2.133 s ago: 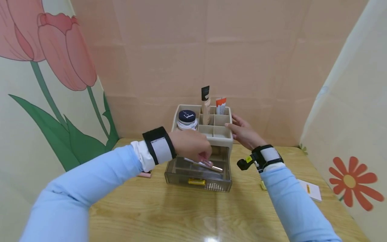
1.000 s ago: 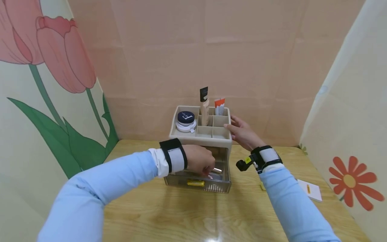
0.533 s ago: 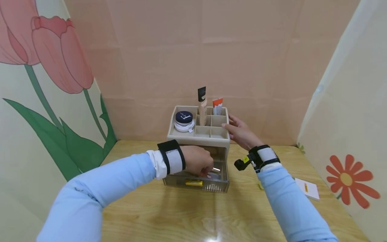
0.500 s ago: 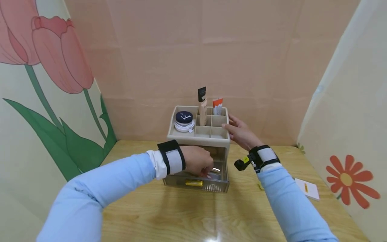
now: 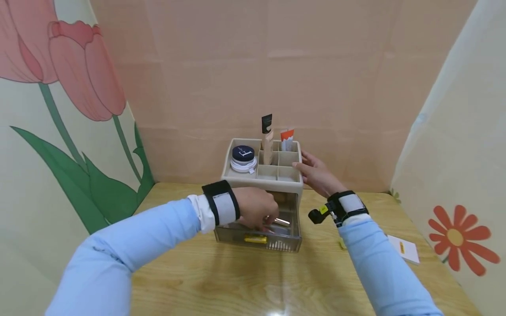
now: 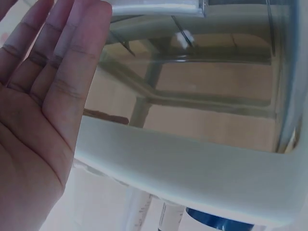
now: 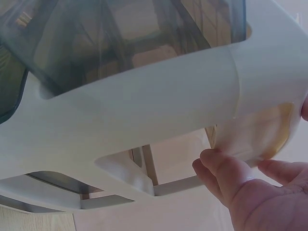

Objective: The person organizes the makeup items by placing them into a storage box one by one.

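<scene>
Reaching down into the pulled-out drawer [image 5: 233,237], my left hand [image 5: 257,206] has its visible fingers extended side by side; the thumb is hidden, so I cannot tell whether they pinch anything. A slim silver-ended item [image 5: 282,222] lies inside, just right of that hand. With my right hand [image 5: 319,174] I grip the right wall of the beige organizer [image 5: 276,186], which stands on the wooden table [image 5: 205,272]. Its top tray carries a dark-lidded container [image 5: 243,153] at left and a tan tube [image 5: 268,149] near centre.
</scene>
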{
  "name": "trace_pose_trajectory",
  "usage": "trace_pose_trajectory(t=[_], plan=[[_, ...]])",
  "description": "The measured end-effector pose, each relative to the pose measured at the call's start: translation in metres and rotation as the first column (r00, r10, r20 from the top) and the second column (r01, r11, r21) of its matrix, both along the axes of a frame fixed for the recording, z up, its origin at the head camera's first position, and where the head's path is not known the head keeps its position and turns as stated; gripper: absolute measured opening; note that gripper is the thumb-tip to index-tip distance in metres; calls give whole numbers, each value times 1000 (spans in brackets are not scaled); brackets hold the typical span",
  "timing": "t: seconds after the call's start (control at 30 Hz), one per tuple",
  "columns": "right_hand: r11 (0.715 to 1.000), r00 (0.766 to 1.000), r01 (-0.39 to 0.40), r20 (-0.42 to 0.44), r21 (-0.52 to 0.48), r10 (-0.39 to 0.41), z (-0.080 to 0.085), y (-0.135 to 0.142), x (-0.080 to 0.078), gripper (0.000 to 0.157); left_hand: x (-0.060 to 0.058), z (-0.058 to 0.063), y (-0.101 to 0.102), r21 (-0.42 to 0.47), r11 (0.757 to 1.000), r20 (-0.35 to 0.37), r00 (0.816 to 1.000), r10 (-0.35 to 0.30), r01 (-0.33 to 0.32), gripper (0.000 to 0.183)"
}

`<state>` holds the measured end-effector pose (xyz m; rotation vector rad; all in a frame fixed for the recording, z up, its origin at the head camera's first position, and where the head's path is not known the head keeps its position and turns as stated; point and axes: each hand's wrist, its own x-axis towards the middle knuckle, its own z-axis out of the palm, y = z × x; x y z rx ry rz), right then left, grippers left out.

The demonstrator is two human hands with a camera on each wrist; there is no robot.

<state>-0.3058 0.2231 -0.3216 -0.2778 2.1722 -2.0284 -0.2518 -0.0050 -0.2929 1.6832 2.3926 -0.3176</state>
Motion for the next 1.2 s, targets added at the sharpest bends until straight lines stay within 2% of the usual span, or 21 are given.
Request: trace_pose_trajectory(t=[0.17, 0.3, 0.37, 0.57, 0.77, 0.87, 0.97, 1.1, 1.2], plan=[[1000, 1000, -5, -3, -14, 5, -1, 1, 0, 68, -2, 7, -5, 20, 1000, 27, 1000, 8, -9, 16], [1000, 1000, -1, 1, -10, 1, -2, 2, -2, 68, -5, 18, -13, 62, 998, 59, 998, 30, -34, 23], [1000, 1000, -1, -1, -9, 1, -2, 3, -3, 68, -7, 24, -19, 81, 995, 64, 997, 49, -54, 21], [1000, 1000, 5, -6, -4, -5, 0, 8, -2, 68, -12, 43, -44, 123, 984, 47, 991, 123, -128, 13], [1000, 1000, 6, 1, 5, -6, 1, 12, 0, 68, -20, 53, -79, 203, 961, 133, 978, 161, -186, 15], [1000, 1000, 9, 6, -4, -9, 1, 15, 1, 68, -24, 52, -97, 246, 947, 153, 973, 173, -207, 15], [1000, 1000, 14, 3, -8, -14, 0, 17, 1, 68, -28, 44, -114, 260, 927, 154, 960, 236, -270, 16], [1000, 1000, 15, -3, -10, -15, 0, 19, 1, 68, -33, 27, -136, 250, 895, 184, 926, 331, -369, 17], [1000, 1000, 19, 2, -5, -19, -1, 19, 2, 69, -36, 12, -152, 244, 877, 215, 904, 369, -415, 16]])
